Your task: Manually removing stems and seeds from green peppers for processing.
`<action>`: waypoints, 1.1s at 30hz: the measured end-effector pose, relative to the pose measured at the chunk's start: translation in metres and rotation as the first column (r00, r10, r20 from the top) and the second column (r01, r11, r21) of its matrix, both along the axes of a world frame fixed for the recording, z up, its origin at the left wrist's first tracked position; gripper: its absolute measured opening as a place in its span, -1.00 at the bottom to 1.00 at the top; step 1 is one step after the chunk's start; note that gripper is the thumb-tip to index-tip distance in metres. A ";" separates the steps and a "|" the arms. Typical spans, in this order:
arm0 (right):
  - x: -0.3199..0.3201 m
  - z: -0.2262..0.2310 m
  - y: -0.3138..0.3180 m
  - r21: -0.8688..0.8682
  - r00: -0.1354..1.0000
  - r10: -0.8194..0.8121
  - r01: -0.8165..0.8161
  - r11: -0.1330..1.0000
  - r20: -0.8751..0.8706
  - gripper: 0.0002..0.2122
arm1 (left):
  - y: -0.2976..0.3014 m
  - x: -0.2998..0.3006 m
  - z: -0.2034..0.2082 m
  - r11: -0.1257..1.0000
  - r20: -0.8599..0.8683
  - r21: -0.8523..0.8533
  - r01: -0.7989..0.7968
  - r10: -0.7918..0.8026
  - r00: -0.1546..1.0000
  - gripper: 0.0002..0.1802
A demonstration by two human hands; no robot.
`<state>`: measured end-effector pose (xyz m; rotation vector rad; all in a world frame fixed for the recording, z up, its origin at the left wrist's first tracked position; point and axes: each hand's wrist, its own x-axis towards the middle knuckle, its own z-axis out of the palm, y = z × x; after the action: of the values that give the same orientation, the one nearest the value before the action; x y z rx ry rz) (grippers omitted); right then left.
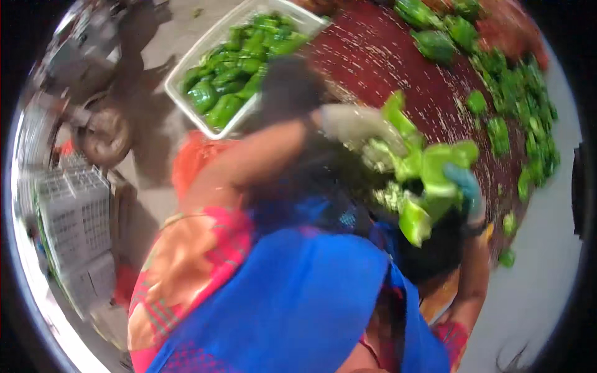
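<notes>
A light-green bell pepper [439,169], split open into pieces, is between my two hands above my lap. My left hand [367,127], in a whitish glove, reaches across from the left and grips its left side by the pale seeds. My right hand [465,188], in a teal glove, holds the pepper from the right with fingers curled against its outer wall. One pepper piece [415,222] hangs low, below the seedy core [389,196]. Motion smears the fingertips.
A white tub [177,93] of green peppers stands at the upper left. On the dark red, debris-flecked surface [367,46], several whole peppers [435,45] and a long green heap [535,118] lie to the right. White crates [74,217] and a wheel [106,137] are far left.
</notes>
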<state>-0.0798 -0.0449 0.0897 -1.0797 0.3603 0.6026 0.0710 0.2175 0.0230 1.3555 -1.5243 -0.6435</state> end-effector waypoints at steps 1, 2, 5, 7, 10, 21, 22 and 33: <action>-0.014 -0.018 0.006 -0.072 0.979 -0.197 0.200 0.977 0.052 -0.58 | -0.001 -0.005 -0.007 0.996 -0.289 0.080 0.038 -0.013 0.957 -0.52; -0.027 -0.025 0.017 -0.038 0.962 -0.270 0.269 0.962 -0.031 -0.63 | -0.011 -0.013 -0.021 0.989 -0.107 -0.143 0.032 -0.048 0.993 -0.42; -0.049 -0.097 -0.021 -0.508 0.931 0.113 0.086 0.857 0.348 -0.62 | -0.016 -0.041 -0.032 0.944 -0.173 -0.323 -0.073 0.017 0.985 -0.59; -0.033 -0.040 0.034 -0.203 0.962 -0.144 0.192 0.960 0.232 -0.62 | 0.005 -0.047 0.001 0.988 -0.941 0.137 0.065 0.109 0.320 -0.71; -0.024 -0.007 0.038 0.140 0.949 -0.260 0.237 0.961 0.179 -0.58 | 0.062 -0.020 0.053 0.872 -0.530 0.257 -0.417 0.488 0.694 -0.69; 0.199 0.028 0.067 -0.679 0.027 0.907 0.673 0.294 0.419 -0.56 | 0.270 0.053 0.024 -0.350 -0.159 0.159 -0.923 0.914 -0.374 -0.60; 0.220 0.038 0.124 -0.626 -0.041 0.849 0.657 0.420 0.526 -0.61 | 0.286 0.054 0.014 -0.358 -0.156 0.164 -0.919 0.911 -0.383 -0.60; 0.284 -0.019 0.323 -0.810 0.188 0.796 -0.008 0.587 0.575 -0.42 | 0.341 0.029 -0.019 -0.470 -0.461 0.158 -0.868 0.743 -0.486 -0.60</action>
<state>0.2042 0.2779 0.0705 -2.1180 -0.9835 0.2127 0.0996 0.5583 0.0038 1.4967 0.4857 0.6260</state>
